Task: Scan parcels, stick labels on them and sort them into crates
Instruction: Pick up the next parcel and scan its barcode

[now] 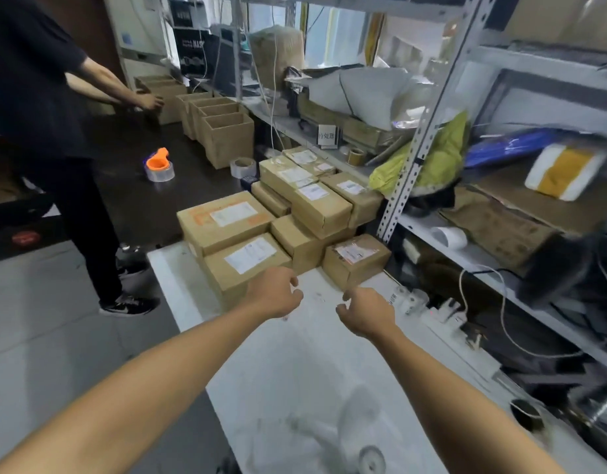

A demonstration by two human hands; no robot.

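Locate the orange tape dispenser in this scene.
In the head view, the orange tape dispenser sits on the dark table, upper left, left of the clear tape roll.

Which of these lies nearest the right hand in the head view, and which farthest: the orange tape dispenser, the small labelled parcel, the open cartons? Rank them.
From the right hand:
1. Small labelled parcel, just beyond it on the white table.
2. Orange tape dispenser, far left on the dark table.
3. Open cartons, farthest back.

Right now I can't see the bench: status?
Left hand and right hand open, empty. Labelled parcels stacked ahead, untouched. Nothing in the way.
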